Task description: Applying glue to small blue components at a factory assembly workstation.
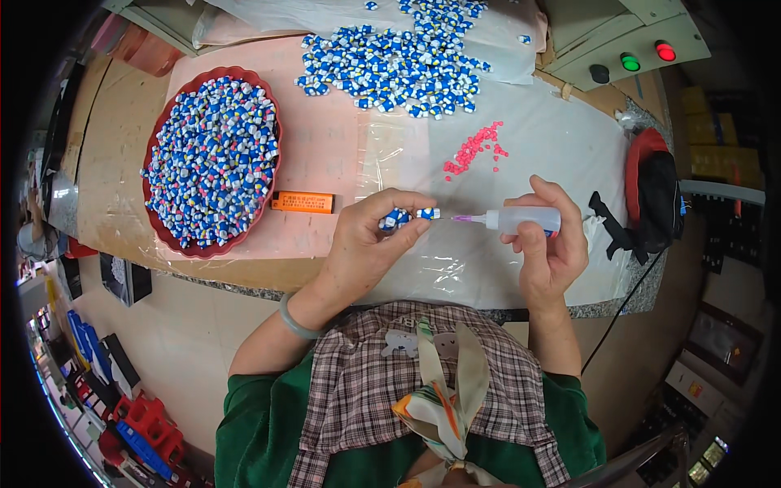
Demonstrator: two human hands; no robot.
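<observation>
Between thumb and forefinger, my left hand (366,240) pinches a small blue-and-white figurine (429,214). More of the same pieces (395,220) are tucked in the curl of its fingers. My right hand (557,240) is closed round a translucent squeeze bottle (525,220), held nearly level. Its thin pink needle tip (465,218) points left at the figurine, with a slight gap visible. Small pink pieces (468,154) lie scattered on the white sheet beyond my hands. A large pile of blue-and-white figurines (399,69) spreads at the far middle.
At left stands a red scalloped tray (277,154) heaped with finished-looking figurines. An orange box (303,202) lies beside it. Green and red buttons (647,57) sit on a metal housing at far right. A black bag (657,191) and a cable rest near the right edge.
</observation>
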